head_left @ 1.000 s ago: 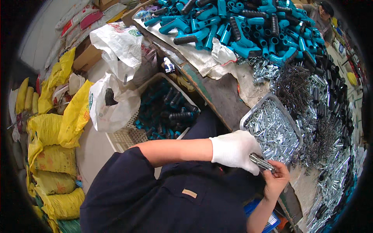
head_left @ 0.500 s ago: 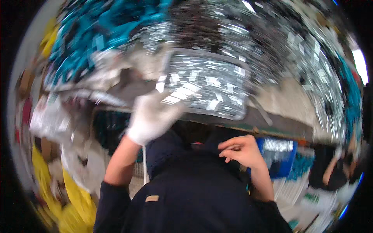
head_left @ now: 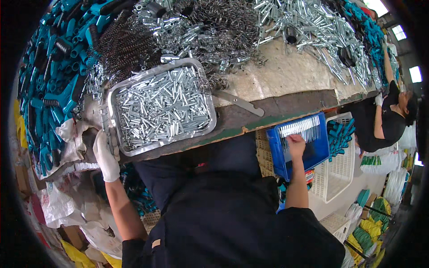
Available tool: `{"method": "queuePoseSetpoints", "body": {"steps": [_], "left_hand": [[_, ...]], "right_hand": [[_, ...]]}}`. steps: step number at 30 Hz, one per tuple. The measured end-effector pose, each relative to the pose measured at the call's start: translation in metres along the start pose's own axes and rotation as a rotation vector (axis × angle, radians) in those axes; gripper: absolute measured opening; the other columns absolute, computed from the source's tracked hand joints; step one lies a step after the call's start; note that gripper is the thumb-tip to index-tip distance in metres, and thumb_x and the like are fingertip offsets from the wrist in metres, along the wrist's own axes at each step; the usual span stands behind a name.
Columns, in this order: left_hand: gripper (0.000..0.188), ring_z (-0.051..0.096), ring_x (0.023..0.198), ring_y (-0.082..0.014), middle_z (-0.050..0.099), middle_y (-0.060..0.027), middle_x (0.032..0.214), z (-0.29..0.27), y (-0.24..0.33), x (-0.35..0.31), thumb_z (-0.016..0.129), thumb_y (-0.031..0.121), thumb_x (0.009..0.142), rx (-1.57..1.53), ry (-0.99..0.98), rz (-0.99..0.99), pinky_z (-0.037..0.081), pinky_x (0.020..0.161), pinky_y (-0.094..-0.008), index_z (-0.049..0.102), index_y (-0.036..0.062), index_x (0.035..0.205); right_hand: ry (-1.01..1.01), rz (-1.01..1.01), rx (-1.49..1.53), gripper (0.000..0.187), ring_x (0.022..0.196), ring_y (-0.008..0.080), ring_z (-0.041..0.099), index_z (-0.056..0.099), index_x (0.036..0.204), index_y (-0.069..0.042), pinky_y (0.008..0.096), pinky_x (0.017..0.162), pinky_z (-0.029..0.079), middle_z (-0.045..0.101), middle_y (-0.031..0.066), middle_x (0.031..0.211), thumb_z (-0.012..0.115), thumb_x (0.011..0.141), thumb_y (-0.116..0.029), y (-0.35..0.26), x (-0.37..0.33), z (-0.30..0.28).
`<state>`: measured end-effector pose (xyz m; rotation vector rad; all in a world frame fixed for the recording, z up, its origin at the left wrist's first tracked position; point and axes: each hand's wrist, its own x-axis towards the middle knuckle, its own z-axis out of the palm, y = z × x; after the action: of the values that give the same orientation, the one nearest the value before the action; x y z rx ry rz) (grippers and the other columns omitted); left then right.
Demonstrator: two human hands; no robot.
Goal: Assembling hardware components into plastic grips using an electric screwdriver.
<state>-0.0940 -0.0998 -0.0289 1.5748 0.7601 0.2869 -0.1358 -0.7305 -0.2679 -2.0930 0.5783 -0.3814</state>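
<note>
My left hand [head_left: 106, 158], in a white glove, is at the left end of a metal tray [head_left: 213, 117]. Its fingers are closed beside a slim metal piece [head_left: 106, 118] along the tray's rim; what they grip is partly hidden. The tray holds a heap of short silvery pins [head_left: 165, 105]. My bare right hand [head_left: 296, 144] is over a blue bin [head_left: 321, 154], fingertips pinched together. Whatever they hold is too small to make out. Inside the bin, slim silvery metal parts [head_left: 304, 127] lie side by side in a row, just beyond that hand.
Teal plastic handles [head_left: 67, 58] pile up at the left. Dark springs [head_left: 123, 42] and silvery metal parts [head_left: 321, 33] cover the table's far side. A flat metal bar [head_left: 241, 103] lies right of the tray. A white crate [head_left: 333, 181] stands beyond the bin; another person [head_left: 389, 118] works at right.
My left hand has moved left, from the tray's front to its left end. My right hand has gone right and forward, from before my body to over the blue bin. The view has turned.
</note>
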Motion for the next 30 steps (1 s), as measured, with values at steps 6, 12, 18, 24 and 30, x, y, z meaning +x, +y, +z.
{"method": "queuePoseSetpoints", "body": {"steps": [6, 12, 18, 24, 30], "left_hand": [[0.031, 0.053, 0.074, 0.0005, 0.063, 0.0094, 0.097, 0.001, -0.002, 0.003, 0.048, 0.038, 0.096, -0.056, -0.014, -0.035, 0.035, 0.054, -0.0148, 0.062, 0.0147, 0.112], [0.033, 0.043, 0.054, 0.0007, 0.057, 0.0066, 0.078, 0.008, 0.0, -0.001, 0.045, 0.036, 0.097, -0.048, 0.099, -0.016, 0.027, 0.042, -0.0157, 0.061, 0.0093, 0.11], [0.035, 0.04, 0.052, 0.0003, 0.056, 0.0052, 0.075, 0.009, 0.001, -0.002, 0.045, 0.035, 0.097, -0.002, 0.083, 0.033, 0.025, 0.042, -0.0162, 0.06, 0.0075, 0.111], [0.035, 0.037, 0.05, -0.0005, 0.05, 0.0065, 0.07, 0.007, -0.004, -0.001, 0.043, 0.035, 0.098, 0.015, 0.047, 0.066, 0.024, 0.041, -0.0168, 0.061, 0.0071, 0.11], [0.036, 0.039, 0.051, -0.0012, 0.052, 0.0066, 0.072, 0.006, -0.004, 0.0, 0.042, 0.035, 0.099, 0.08, 0.041, 0.036, 0.026, 0.041, -0.0169, 0.06, 0.0077, 0.113]], "right_hand": [[-0.11, 0.005, -0.456, 0.014, 0.078, 0.0275, 0.069, 0.068, 0.082, -0.004, 0.0366, 0.069, 0.053, 0.071, 0.0116, 0.083, 0.074, 0.074, -0.014, -0.05, -0.012, 0.014], [-0.121, 0.007, -0.593, 0.013, 0.075, 0.0267, 0.069, 0.069, 0.081, -0.007, 0.0362, 0.068, 0.053, 0.071, 0.0082, 0.079, 0.073, 0.07, -0.014, -0.068, -0.009, 0.017], [-0.194, -0.034, -0.651, 0.01, 0.074, 0.0284, 0.068, 0.069, 0.08, -0.007, 0.0378, 0.067, 0.053, 0.07, 0.0101, 0.078, 0.067, 0.07, -0.01, -0.062, -0.009, 0.02], [-0.167, 0.022, -0.306, 0.012, 0.075, 0.035, 0.066, 0.068, 0.083, -0.006, 0.0444, 0.069, 0.052, 0.069, 0.013, 0.08, 0.068, 0.071, -0.007, -0.025, 0.012, 0.006], [0.42, 0.096, -0.615, 0.015, 0.086, 0.0352, 0.066, 0.064, 0.09, -0.005, 0.0457, 0.073, 0.052, 0.069, 0.0147, 0.089, 0.07, 0.077, -0.01, 0.013, 0.08, -0.052]]}}
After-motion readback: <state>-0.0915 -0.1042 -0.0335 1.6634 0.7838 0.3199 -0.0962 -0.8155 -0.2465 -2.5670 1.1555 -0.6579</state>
